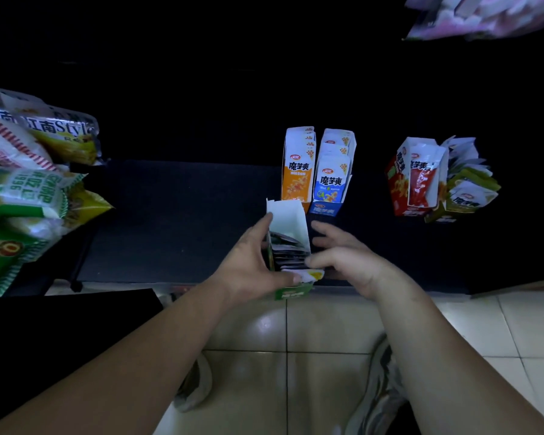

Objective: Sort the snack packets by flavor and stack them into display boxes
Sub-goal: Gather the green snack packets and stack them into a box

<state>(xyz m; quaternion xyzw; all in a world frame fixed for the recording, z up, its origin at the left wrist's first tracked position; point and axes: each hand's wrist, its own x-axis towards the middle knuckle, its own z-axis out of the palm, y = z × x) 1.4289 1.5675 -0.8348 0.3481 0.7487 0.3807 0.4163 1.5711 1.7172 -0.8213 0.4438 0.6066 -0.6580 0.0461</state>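
Observation:
A green display box [291, 291] with a white inner wall stands at the near edge of the dark shelf, and dark packets [288, 252] are stacked inside it. My left hand [248, 262] grips the box's left side, thumb at the front. My right hand [343, 255] touches the packets' right edge with the thumb, its fingers spread loosely past the box. Behind stand an orange box [296, 177] and a blue box [332, 183], both filled. To the right are a red box [413, 180] and a yellow-green box [465, 193] with packets sticking out.
Large green and yellow snack bags [29, 183] are piled at the left. Pink and white packages [484, 14] hang at the top right. The dark shelf surface [176, 221] lies between the bags and the boxes. Below are a tiled floor [327, 324] and my shoes.

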